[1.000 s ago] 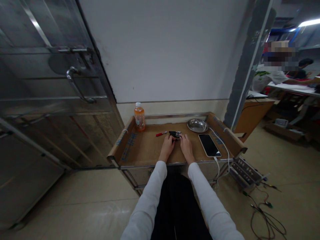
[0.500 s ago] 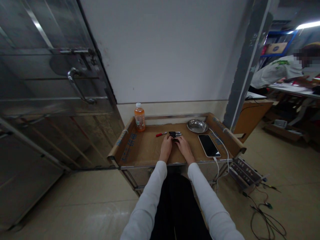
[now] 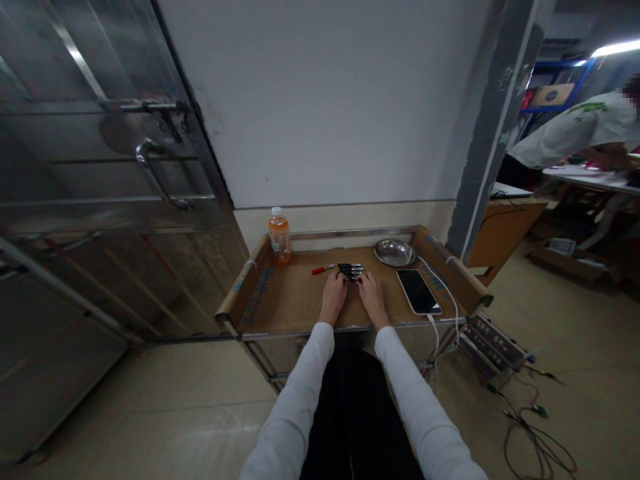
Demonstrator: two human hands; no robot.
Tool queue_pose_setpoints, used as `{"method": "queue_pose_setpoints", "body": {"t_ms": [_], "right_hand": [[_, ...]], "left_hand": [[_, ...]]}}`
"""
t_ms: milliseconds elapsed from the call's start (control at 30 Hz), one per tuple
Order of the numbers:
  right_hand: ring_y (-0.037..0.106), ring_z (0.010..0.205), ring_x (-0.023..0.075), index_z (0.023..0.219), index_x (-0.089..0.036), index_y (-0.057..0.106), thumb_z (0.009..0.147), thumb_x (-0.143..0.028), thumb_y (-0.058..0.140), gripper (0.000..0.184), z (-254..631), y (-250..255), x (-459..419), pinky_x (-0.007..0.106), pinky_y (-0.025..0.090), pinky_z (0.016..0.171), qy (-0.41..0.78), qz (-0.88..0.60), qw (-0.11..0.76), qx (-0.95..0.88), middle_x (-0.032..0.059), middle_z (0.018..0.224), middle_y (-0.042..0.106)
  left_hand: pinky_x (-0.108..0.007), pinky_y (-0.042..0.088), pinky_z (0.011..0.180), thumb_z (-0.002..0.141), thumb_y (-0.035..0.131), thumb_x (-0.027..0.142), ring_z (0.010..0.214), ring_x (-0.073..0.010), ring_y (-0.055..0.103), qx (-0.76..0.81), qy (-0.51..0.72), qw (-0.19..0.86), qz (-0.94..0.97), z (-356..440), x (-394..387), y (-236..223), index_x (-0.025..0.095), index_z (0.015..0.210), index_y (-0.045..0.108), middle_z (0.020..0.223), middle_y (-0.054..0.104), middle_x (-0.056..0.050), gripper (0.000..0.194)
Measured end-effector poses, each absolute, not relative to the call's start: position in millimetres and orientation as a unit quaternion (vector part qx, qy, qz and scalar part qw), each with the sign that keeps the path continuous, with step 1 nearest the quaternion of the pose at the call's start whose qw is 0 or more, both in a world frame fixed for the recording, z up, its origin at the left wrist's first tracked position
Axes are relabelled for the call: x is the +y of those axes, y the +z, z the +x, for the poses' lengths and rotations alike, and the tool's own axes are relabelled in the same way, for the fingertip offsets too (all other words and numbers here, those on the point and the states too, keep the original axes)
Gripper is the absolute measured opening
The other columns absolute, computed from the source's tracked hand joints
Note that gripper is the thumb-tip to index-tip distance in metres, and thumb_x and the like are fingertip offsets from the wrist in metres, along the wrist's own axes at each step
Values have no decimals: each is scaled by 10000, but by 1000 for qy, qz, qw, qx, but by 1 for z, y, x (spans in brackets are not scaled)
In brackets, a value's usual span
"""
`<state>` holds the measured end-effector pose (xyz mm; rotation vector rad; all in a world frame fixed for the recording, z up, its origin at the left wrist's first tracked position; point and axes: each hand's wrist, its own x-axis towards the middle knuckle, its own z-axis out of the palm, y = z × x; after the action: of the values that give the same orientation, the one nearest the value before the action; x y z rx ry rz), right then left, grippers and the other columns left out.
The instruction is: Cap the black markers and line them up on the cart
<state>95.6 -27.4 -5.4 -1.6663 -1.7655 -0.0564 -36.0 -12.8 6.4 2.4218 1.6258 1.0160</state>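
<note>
Several black pens (image 3: 351,267) lie side by side on the cardboard-covered cart top, just beyond my hands. At the left end of the nearest pen, my left hand (image 3: 334,292) has its fingers closed. My right hand (image 3: 371,293) pinches at the other end of that pen. The fingertips are small and partly hide what they grip. To the left of the row lies a red pen (image 3: 323,269), apart from both hands.
An orange drink bottle (image 3: 279,237) stands at the back left. On the right are a metal dish (image 3: 395,252) and a phone (image 3: 419,291) with a white cable (image 3: 454,300). Raised cardboard sides edge the cart. A person (image 3: 575,133) bends over a table at far right.
My hands have shifted slightly at the near side of the black pens, with the right hand a little further right. The person in the background has moved to the right.
</note>
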Motion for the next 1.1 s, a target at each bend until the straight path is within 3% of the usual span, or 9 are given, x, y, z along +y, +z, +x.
{"method": "queue_pose_setpoints", "body": {"t_ms": [167, 433, 567, 733, 900, 1100], "right_hand": [[535, 961, 207, 981, -162, 612, 862, -75, 394, 263, 94, -1, -31, 326, 378, 877, -24, -665, 332, -668, 104, 1009, 602], [522, 957, 218, 940, -159, 623, 880, -105, 388, 248, 91, 7, -37, 331, 366, 862, -39, -680, 290, -672, 119, 1002, 589], [522, 957, 219, 979, -155, 618, 875, -104, 394, 253, 90, 10, -39, 331, 364, 847, -40, -678, 289, -675, 121, 1019, 589], [529, 980, 207, 948, -189, 621, 838, -91, 425, 245, 89, 11, -39, 333, 349, 875, -15, -636, 298, -712, 85, 1035, 596], [526, 1005, 204, 949, -202, 635, 814, -77, 431, 275, 89, 9, -36, 334, 347, 876, 9, -611, 292, -735, 73, 1053, 595], [512, 1034, 206, 994, -201, 634, 824, -91, 422, 293, 90, 8, -37, 337, 346, 881, 20, -609, 292, -737, 79, 1066, 577]], "left_hand": [[-351, 462, 866, 895, 443, 141, 944, -204, 567, 535, 317, 4, 783, -36, -12, 5, 156, 893, 548, 953, 581, -95, 107], [-369, 467, 853, 920, 369, 195, 959, -243, 586, 601, 303, -51, 737, -34, -19, 17, 129, 976, 580, 983, 613, -143, 228], [-415, 430, 942, 889, 355, 148, 1123, -280, 540, 683, 315, -70, 655, -37, -20, 20, 112, 1151, 549, 1185, 582, -186, 328], [-461, 307, 1078, 861, 378, 149, 1361, -308, 328, 715, 298, -60, 630, -39, -16, 11, 109, 1315, 448, 1445, 400, -184, 461], [-462, 316, 1054, 863, 393, 175, 1299, -313, 394, 727, 277, -76, 624, -36, -20, 15, 98, 1279, 464, 1349, 474, -203, 429], [-427, 417, 890, 896, 327, 158, 1034, -289, 541, 769, 258, -88, 578, -35, -23, 21, 117, 1054, 537, 1083, 567, -167, 266]]}}
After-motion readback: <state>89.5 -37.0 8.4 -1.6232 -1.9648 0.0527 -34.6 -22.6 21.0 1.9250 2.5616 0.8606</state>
